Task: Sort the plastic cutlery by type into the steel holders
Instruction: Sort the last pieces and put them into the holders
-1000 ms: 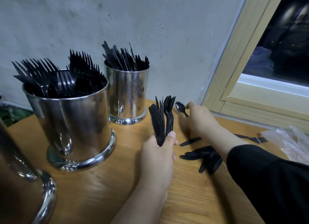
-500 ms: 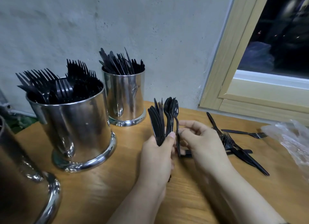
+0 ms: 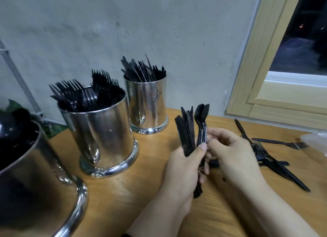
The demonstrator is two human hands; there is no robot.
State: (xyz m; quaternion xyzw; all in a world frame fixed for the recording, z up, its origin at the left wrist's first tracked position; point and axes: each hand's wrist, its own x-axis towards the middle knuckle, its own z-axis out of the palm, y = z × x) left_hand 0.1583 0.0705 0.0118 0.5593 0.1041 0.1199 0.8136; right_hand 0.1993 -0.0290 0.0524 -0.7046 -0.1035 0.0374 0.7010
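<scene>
Above the wooden table (image 3: 123, 192), near its middle, we see the left hand (image 3: 184, 173) curled round an upright bundle of black cutlery (image 3: 187, 135), thumb pressed across the front of the handles. The bundle fans at the top: knife-like blades on the left, a few spoons (image 3: 201, 112) with stacked bowls on the right, and the handle ends poke out below the palm. The right hand (image 3: 235, 155) sits just beside it, fingers bent inward and touching the spoon handles at the bundle's right edge; whether it truly pinches them we cannot tell, since the left thumb covers the contact.

To the right of the right hand, partly behind it, loose cutlery (image 3: 276, 167) lies flat on the table in a crossed heap, with a single fork (image 3: 283, 143) lying apart toward the far right edge beside a bit of clear plastic (image 3: 316, 139).

To the left of the hands stand the steel holders. The nearest to the bundle, against the wall, is a narrow holder of knives (image 3: 146, 104). Left of it and closer to us is a wider holder of forks (image 3: 100, 130), tines up. At the bottom left corner a third holder (image 3: 35, 183) looms large, with dark rounded pieces inside that are too blurred for us to name.
</scene>
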